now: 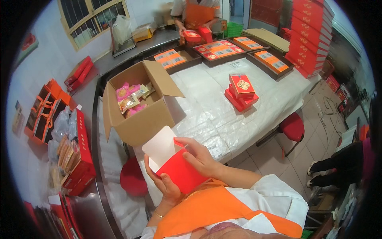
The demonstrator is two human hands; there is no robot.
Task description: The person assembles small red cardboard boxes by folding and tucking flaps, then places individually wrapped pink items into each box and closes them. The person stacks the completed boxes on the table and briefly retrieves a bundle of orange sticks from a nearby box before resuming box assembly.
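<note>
Between my hands, close to my body, is a small red paperboard box (185, 168) with a white inside. Its lid flap (159, 146) stands up on the far side and its top is open. My left hand (163, 180) grips the box by its left side and lower edge. The fingers of my right hand (199, 156) hold the opposite side, near a small red side flap. Whether anything lies inside cannot be seen. Just beyond stands an open cardboard carton (143, 125), holding several wrapped round pastries (129, 101) in pink and clear packets.
Red gift boxes (242, 86) lie stacked on the white-covered table (203, 104). Dark trays (216, 61) with orange and red boxes line its far edge. Across from me a person (197, 18) holds two red boxes. Tall red boxes (309, 38) rise at right; a red stool (134, 176) is near my left.
</note>
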